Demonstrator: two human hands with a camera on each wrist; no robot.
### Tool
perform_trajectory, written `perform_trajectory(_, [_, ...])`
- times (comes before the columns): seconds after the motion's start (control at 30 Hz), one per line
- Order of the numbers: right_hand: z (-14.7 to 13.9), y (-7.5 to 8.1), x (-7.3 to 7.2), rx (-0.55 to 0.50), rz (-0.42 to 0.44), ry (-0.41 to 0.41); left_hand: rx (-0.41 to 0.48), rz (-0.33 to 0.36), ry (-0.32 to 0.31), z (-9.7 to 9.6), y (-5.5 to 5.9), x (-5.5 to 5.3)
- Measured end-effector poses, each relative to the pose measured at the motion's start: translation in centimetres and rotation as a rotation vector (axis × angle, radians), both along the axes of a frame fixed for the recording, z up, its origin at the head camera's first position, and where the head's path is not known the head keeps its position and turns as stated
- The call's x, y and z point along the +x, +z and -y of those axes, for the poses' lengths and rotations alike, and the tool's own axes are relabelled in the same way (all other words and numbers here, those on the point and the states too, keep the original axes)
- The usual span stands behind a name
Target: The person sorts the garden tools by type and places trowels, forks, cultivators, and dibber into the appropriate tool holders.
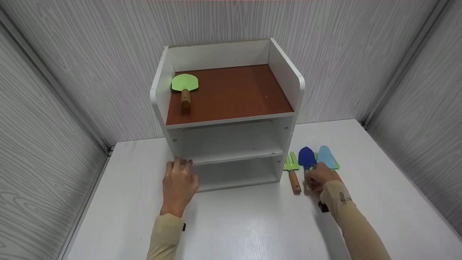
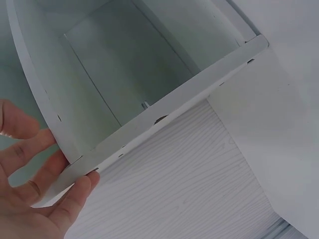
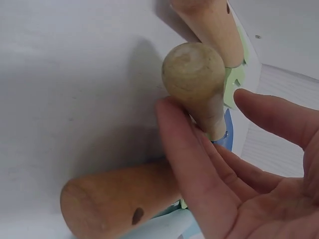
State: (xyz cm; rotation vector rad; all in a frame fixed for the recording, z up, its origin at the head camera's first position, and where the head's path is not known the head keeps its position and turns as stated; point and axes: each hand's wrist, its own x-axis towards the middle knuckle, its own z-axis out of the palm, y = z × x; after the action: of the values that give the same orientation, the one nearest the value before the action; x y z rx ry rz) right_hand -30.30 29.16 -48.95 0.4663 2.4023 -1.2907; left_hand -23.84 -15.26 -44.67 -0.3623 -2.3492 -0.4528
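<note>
My left hand (image 1: pixel 179 183) grips the front left edge of a white shelf unit (image 1: pixel 231 120); in the left wrist view its fingers (image 2: pixel 75 199) curl against the panel edge. On the right, my right hand (image 1: pixel 321 177) is at a blue trowel (image 1: pixel 306 156) lying on the table. The right wrist view shows its index finger (image 3: pixel 184 154) touching the trowel's rounded wooden handle (image 3: pixel 195 74), with the thumb held apart. Beside it lie a green hand fork (image 1: pixel 294 180) and a light blue trowel (image 1: pixel 325 157), partly over a green tool. The right hand hides part of these.
A green shovel (image 1: pixel 185 82) with a wooden handle lies at the left of the brown top shelf (image 1: pixel 234 92). Two white compartments are below it. The white table (image 1: pixel 249 220) meets grey wood-grain walls (image 1: pixel 325 65) at the back and sides.
</note>
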Motion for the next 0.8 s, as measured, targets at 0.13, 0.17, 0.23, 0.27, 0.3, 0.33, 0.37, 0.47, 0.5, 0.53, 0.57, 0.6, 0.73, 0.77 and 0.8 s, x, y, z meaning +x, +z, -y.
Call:
perform_trajectory(0.13, [-0.2, -0.3, -0.2, -0.002, 0.005, 0.007, 0.000, 0.003, 0.014, -0.2, -0.1, 0.1])
perform_trajectory(0.17, [-0.2, -0.4, -0.3, -0.006, 0.010, 0.001, -0.003, 0.005, 0.017, -0.2, 0.0, 0.1])
perform_trajectory(0.23, [-0.2, -0.5, -0.4, -0.026, 0.022, -0.018, -0.008, 0.011, 0.022, -0.2, 0.0, 0.1])
perform_trajectory(0.27, [-0.3, -0.5, -0.5, -0.037, 0.023, -0.024, -0.012, 0.012, 0.025, -0.2, 0.1, 0.1])
perform_trajectory(0.3, [-0.3, -0.4, -0.6, -0.051, 0.027, -0.032, -0.015, 0.012, 0.029, -0.2, 0.1, 0.1])
perform_trajectory(0.33, [-0.4, -0.4, -0.6, -0.065, 0.031, -0.040, -0.014, 0.010, 0.030, -0.2, 0.2, 0.1])
perform_trajectory(0.37, [-0.4, -0.3, -0.7, -0.077, 0.037, -0.050, -0.013, 0.009, 0.034, -0.2, 0.2, 0.1])
perform_trajectory(0.47, [-0.4, 0.0, -0.9, -0.127, 0.043, -0.065, -0.007, 0.010, 0.041, -0.1, 0.4, 0.0])
perform_trajectory(0.5, [-0.5, 0.1, -1.0, -0.142, 0.050, -0.073, -0.005, 0.014, 0.042, 0.0, 0.4, 0.0])
perform_trajectory(0.53, [-0.6, 0.1, -1.0, -0.155, 0.054, -0.076, 0.000, 0.018, 0.041, -0.1, 0.4, 0.0])
perform_trajectory(0.57, [-0.6, 0.1, -1.0, -0.172, 0.060, -0.083, 0.002, 0.023, 0.041, -0.1, 0.3, 0.0])
perform_trajectory(0.6, [-0.8, 0.0, -1.0, -0.191, 0.065, -0.089, 0.007, 0.027, 0.040, -0.1, 0.2, 0.0])
perform_trajectory(0.73, [-1.3, -0.3, -0.6, -0.272, 0.101, -0.142, 0.021, 0.025, 0.032, -0.2, -0.1, 0.1])
perform_trajectory(0.77, [-1.3, -0.4, -0.6, -0.298, 0.115, -0.159, 0.022, 0.021, 0.029, -0.2, -0.1, 0.1])
perform_trajectory(0.8, [-1.4, -0.4, -0.5, -0.321, 0.125, -0.173, 0.023, 0.015, 0.028, -0.2, -0.1, 0.1])
